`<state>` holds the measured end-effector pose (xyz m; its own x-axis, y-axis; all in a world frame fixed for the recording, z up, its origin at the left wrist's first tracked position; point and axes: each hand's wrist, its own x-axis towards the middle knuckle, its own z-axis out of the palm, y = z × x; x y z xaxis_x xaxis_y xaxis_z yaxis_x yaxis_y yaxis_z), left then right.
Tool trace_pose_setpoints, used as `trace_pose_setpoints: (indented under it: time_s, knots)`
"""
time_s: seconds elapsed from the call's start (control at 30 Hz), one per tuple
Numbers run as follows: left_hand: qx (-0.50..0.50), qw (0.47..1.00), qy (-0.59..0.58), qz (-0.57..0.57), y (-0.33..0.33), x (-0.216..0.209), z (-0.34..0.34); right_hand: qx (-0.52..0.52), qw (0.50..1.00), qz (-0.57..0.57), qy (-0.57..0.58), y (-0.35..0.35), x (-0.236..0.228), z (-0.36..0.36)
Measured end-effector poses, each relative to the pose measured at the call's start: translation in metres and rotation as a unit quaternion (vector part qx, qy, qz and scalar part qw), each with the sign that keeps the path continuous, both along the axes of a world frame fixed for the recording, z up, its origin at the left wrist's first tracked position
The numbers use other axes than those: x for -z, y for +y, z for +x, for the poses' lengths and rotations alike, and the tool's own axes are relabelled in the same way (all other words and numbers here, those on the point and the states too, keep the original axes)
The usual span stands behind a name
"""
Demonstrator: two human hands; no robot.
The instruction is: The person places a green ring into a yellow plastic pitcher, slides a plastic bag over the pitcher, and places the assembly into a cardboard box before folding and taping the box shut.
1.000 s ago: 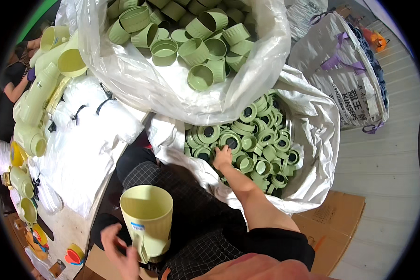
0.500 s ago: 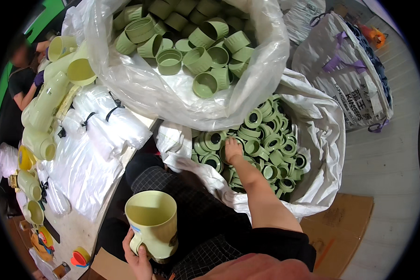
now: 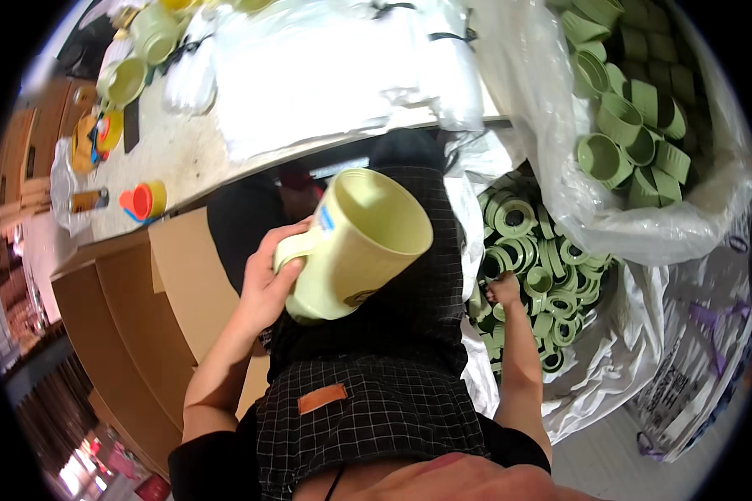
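Note:
A pale green plastic jug [image 3: 374, 246], open at the top and tilted to the right, is held above my lap. My left hand [image 3: 269, 280] is closed round its handle. On its side are a blue sticker and a dark mark. To the right, my right hand [image 3: 503, 290] reaches into a white woven sack [image 3: 618, 342] full of green ring-shaped lids [image 3: 562, 302]. Its fingers are curled in among the lids, and what they grip is hidden.
A large clear plastic bag [image 3: 551, 179] of green cups stands at the far right. The worktable [image 3: 188, 163] ahead carries stacked clear plastic bags [image 3: 309, 75], jugs and a red-and-yellow item [image 3: 146, 200]. An open cardboard box [image 3: 125, 309] stands at my left.
My view has swung left, bringing the cardboard box into sight. The jug has been raised and tipped to the right. My right hand's fingers, spread on the lids before, are now curled.

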<state>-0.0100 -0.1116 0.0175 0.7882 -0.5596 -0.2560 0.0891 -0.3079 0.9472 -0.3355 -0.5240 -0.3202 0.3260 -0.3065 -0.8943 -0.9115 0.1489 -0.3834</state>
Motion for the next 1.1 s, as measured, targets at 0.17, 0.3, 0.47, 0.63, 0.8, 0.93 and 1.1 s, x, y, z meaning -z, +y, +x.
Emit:
trace_pose_setpoints:
  time_s: [0.17,0.3,0.47,0.63,0.8,0.93,1.1]
  knots:
    - [-0.018,1.000,-0.016,-0.016,0.005,0.005,-0.010,0.005,0.978,-0.180,-0.107,-0.014,-0.008,-0.023]
    - [-0.057,0.998,-0.039,-0.007,0.025,0.032,-0.020,-0.172,0.949,-0.263,0.031,0.039,0.021,-0.027]
    - [-0.055,0.997,-0.043,0.025,0.026,0.017,-0.028,-0.108,0.874,-0.454,0.133,0.069,0.011,0.028]
    - [-0.028,0.998,-0.029,0.041,0.027,0.008,-0.020,-0.062,0.918,-0.317,0.230,0.016,0.028,-0.002]
    - [0.009,1.000,0.002,0.029,0.012,0.003,-0.011,-0.025,0.948,-0.316,-0.023,0.029,0.034,-0.025]
    - [0.009,1.000,-0.006,0.029,0.018,-0.001,-0.017,-0.074,0.958,-0.235,-0.145,0.003,-0.085,0.055]
    - [0.051,0.999,-0.015,0.013,0.019,-0.007,-0.016,-0.179,0.772,-0.320,-0.519,0.068,-0.312,0.213]
